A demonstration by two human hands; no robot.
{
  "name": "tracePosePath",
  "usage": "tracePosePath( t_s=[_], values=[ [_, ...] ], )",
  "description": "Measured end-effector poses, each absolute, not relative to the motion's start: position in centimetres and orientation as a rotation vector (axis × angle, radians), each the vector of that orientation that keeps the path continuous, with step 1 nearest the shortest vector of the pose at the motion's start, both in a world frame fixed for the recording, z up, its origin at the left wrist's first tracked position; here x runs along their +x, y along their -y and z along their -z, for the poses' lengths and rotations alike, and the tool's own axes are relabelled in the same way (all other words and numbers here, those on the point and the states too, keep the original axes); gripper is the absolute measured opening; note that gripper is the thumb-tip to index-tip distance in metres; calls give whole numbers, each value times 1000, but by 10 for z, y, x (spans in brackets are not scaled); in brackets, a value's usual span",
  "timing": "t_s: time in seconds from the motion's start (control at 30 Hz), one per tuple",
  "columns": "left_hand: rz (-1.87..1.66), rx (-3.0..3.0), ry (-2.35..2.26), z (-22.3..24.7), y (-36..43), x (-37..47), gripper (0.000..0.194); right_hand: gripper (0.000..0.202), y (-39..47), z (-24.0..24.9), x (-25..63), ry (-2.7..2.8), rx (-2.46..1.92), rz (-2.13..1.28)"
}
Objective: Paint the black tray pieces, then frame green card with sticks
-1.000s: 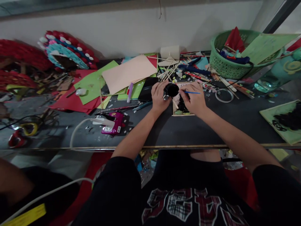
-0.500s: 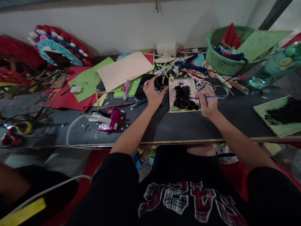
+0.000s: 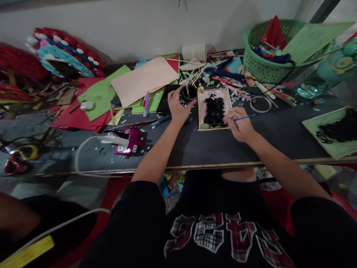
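Note:
My left hand [image 3: 180, 107] is wrapped round a small jar of black paint [image 3: 189, 93], with a thin stick standing in it. In my right hand [image 3: 238, 123] is a blue paintbrush [image 3: 245, 118], gripped like a pen. The brush's tip reaches the lower right of a framed panel [image 3: 201, 106], where lumpy shapes [image 3: 214, 111] are coated in glossy black. Some pale green still shows along the panel's bottom edge. A clear round lid [image 3: 260, 104] lies on the table to the right of the panel.
A green basket [image 3: 260, 69] and a water bottle [image 3: 320, 80] stand at the back right. A second panel [image 3: 326, 143] lies at right. Left are coloured papers [image 3: 145, 80], a purple power strip [image 3: 128, 143] with its cable, and scissors [image 3: 28, 152]. Another person's arm [image 3: 16, 217] shows lower left.
My right hand and the brush have shifted left and slightly down over the panel, towards its lower right corner. My left hand keeps its hold on the jar. The view has shifted slightly.

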State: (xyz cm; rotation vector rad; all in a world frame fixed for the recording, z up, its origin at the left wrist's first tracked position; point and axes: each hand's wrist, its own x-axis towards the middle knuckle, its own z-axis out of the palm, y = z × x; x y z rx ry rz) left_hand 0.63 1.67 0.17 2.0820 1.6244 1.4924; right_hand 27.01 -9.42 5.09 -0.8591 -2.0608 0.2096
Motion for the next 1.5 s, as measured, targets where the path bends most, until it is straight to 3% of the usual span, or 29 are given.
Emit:
tracePosePath(
  t_s=[0.43,0.97,1.13,1.33,1.5],
  values=[
    [-1449,2092,-1602,-2,-19,7,79,29,93,-50,267,2099,-854,-103],
    [-1464,2115,-1574,3,-23,5,71,37,92,-50,277,2036,-894,-42],
    [-1432,2122,-1553,2,-23,5,71,41,93,-50,277,1885,-960,-125],
    [-1494,2157,-1562,3,-23,6,70,32,92,-48,272,1651,-994,-370],
    [-1497,2164,-1546,2,-22,7,72,40,89,-43,269,1677,-1077,-420]
  ],
)
